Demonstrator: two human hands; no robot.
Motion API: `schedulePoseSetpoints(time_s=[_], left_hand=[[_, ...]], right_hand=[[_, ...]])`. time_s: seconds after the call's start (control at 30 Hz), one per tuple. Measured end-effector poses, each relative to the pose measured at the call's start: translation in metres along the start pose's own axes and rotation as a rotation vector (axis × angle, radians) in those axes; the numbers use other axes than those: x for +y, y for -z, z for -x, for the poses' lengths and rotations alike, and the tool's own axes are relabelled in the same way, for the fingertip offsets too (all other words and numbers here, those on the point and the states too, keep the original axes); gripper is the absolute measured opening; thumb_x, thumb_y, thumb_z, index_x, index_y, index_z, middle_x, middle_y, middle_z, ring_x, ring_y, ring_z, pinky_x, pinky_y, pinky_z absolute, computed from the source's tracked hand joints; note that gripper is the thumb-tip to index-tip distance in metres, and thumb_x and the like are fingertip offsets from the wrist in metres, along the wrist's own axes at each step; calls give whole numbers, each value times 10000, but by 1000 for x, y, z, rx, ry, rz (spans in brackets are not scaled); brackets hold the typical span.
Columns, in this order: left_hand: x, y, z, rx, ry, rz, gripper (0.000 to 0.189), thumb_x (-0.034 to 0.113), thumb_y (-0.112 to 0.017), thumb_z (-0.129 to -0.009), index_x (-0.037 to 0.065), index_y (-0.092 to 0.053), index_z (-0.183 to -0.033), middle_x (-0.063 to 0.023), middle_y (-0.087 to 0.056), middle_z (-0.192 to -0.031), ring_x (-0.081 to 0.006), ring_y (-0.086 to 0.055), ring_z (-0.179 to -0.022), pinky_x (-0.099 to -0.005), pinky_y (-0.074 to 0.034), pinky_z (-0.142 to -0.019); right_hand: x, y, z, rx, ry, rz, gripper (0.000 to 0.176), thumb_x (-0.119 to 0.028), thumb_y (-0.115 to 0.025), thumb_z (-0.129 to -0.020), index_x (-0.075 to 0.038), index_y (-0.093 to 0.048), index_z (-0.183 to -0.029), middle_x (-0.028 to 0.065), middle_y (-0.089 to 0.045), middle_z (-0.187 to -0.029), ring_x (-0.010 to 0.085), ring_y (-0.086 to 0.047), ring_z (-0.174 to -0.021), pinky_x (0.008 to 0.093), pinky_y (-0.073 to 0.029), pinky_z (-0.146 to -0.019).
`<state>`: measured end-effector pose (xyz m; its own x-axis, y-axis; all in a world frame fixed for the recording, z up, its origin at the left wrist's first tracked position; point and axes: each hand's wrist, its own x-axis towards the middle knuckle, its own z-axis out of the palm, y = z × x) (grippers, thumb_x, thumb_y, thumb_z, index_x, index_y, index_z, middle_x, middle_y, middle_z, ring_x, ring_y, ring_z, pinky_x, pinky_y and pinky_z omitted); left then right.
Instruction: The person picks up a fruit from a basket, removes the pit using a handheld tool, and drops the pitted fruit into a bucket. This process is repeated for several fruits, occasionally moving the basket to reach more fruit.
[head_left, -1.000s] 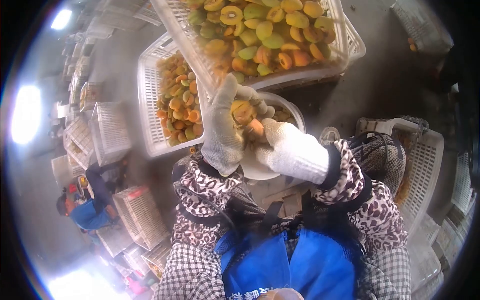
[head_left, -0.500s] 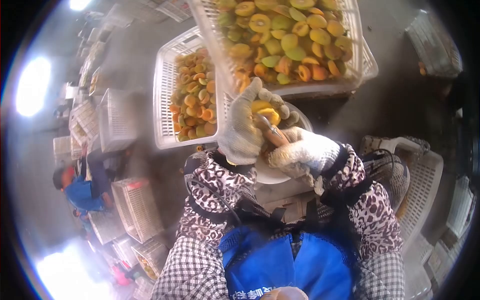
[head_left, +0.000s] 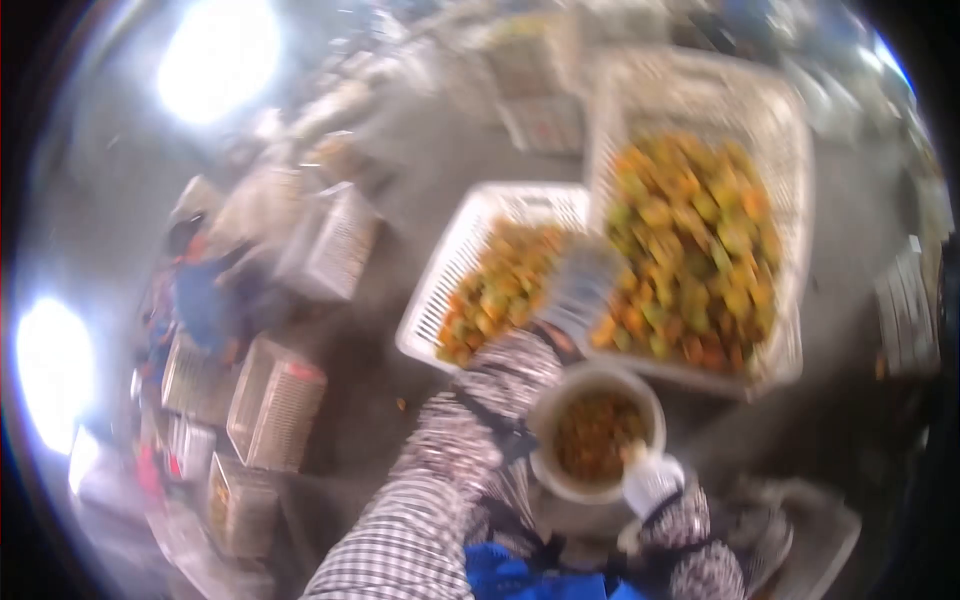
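Note:
My left hand point(head_left: 582, 287), in a pale knit glove, is smeared by motion over the edge where two crates of fruit meet. Beneath and left of it is a white crate point(head_left: 428, 318) of orange and yellow cut fruit point(head_left: 497, 290). The larger, higher crate point(head_left: 790, 130) to its right holds green-yellow and orange halved fruit point(head_left: 700, 230), like apricots. My right hand point(head_left: 655, 484), gloved and closed, is at the right rim of a white bucket point(head_left: 543, 465). Brownish-orange pieces point(head_left: 598, 435) lie inside the bucket. I cannot tell what the right fingers hold.
At the left, a person in blue point(head_left: 205, 300) is among stacked crates point(head_left: 275, 405). Another white crate point(head_left: 335, 240) stands on the grey floor behind. A pale plastic crate or basket point(head_left: 815, 530) is at the lower right, beside my knee.
My hands have come apart: the left went forward to the crates, the right stays low by the bucket. The fruit and metal tool with the brown handle no longer show. The view has shifted.

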<state>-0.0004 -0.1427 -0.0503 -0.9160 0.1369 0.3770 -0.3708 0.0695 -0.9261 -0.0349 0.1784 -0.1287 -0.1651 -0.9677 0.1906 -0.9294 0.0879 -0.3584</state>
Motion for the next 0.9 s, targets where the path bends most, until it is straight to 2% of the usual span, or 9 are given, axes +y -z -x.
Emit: schedulePoseSetpoints(time_s=[0.03,0.07,0.13,0.23,0.37,0.67,0.73,0.87,0.9], left_hand=[[16,11,-20,-256,-32,116,271,129,-486,-946,7,-593,-1163,-93,-645,-1005,-190,-641,-859,-403,-503,-994],[40,8,-29,-292,144,900,339,143,-527,-890,28,-577,-1204,-115,-607,-1132,-251,-560,-1107,-478,-334,-1129],[28,20,-36,-436,4,820,353,168,-557,-835,58,-594,-1168,-117,-570,-1194,-272,-453,-1237,-509,-162,-1177],[25,22,-41,-451,62,886,336,191,-558,-833,65,-617,-1139,-92,-595,-1142,-267,-499,-1185,-476,-175,-1156],[19,21,-43,-507,20,924,320,212,-558,-836,70,-635,-1113,-80,-610,-1093,-280,-519,-1148,-463,-219,-1125],[55,30,-37,-314,227,976,224,218,-544,-836,104,-644,-1000,-91,-620,-974,-282,-544,-1007,-408,-396,-938],[77,28,-38,-566,152,1034,256,191,-507,-895,105,-580,-1125,-107,-584,-1128,-280,-569,-986,-397,-467,-852],[19,39,-53,-729,533,1508,205,44,-602,-822,98,-630,-1018,-139,-642,-1000,-274,-645,-932,-399,-522,-797],[0,54,-49,-485,834,1597,210,26,-607,-823,96,-644,-1017,-134,-647,-965,-268,-658,-887,-400,-537,-780]], right_hand=[[-1,-1,-1,-131,-169,-21,177,-163,-540,-867,-54,-628,-974,79,-553,-648,267,-587,-478,411,-459,-403],[-4,4,-1,-33,-84,160,224,-211,-549,-876,-26,-616,-983,66,-536,-595,251,-559,-427,419,-430,-368],[-2,4,-3,-88,-97,333,267,-252,-579,-879,-13,-579,-998,77,-535,-506,276,-591,-442,439,-468,-399],[-6,33,-14,-386,-310,-34,299,-261,-567,-873,-42,-564,-1076,198,-683,-709,376,-683,-644,494,-544,-588],[-10,52,-24,-275,-306,-386,316,-254,-608,-856,-71,-563,-1110,181,-706,-849,384,-686,-787,468,-549,-717],[-13,67,-45,-63,-416,-549,341,-373,-604,-912,-79,-543,-1073,207,-679,-773,405,-665,-676,490,-525,-600],[-13,76,-48,-167,-640,-755,348,-248,-661,-856,-5,-592,-1096,147,-696,-807,257,-675,-673,365,-522,-660],[-3,65,-46,107,-542,-596,288,-171,-633,-883,9,-599,-1105,156,-670,-784,199,-645,-687,344,-505,-652],[1,64,-47,198,-491,-681,273,-152,-625,-882,8,-598,-1102,157,-663,-787,208,-639,-687,342,-504,-656]])
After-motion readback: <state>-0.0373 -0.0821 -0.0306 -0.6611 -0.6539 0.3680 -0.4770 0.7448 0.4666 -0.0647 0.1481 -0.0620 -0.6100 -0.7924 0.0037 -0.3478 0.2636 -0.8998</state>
